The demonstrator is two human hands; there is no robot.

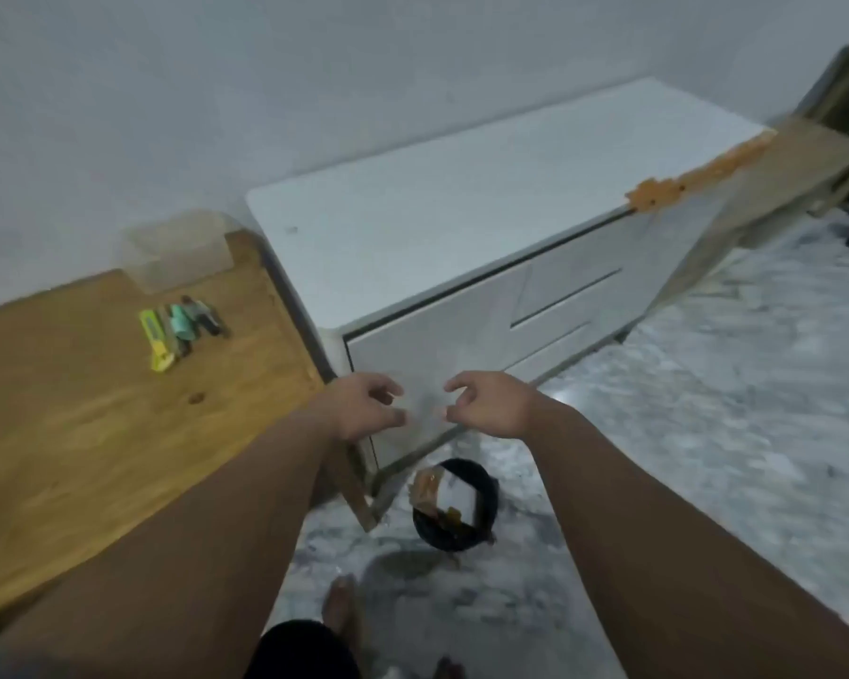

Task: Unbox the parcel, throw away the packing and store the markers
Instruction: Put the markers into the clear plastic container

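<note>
Several markers point(182, 330), yellow, green and dark, lie in a loose bunch on the wooden table point(69, 409) at the left. Behind them stands a clear plastic container point(177, 249). On the floor below my hands sits a black bin point(454, 504) with the white and brown packing point(444, 494) inside it. My left hand point(366, 406) and my right hand point(486, 404) hover side by side above the bin, in front of the white cabinet. Both hold nothing and their fingers are curled but apart.
A white cabinet point(461, 213) with drawers stands against the wall right of the table. An orange strip point(697, 176) lies on its far right corner beside a wooden board point(805, 164). The floor point(731, 409) is grey marble. My bare feet point(341, 605) show at the bottom.
</note>
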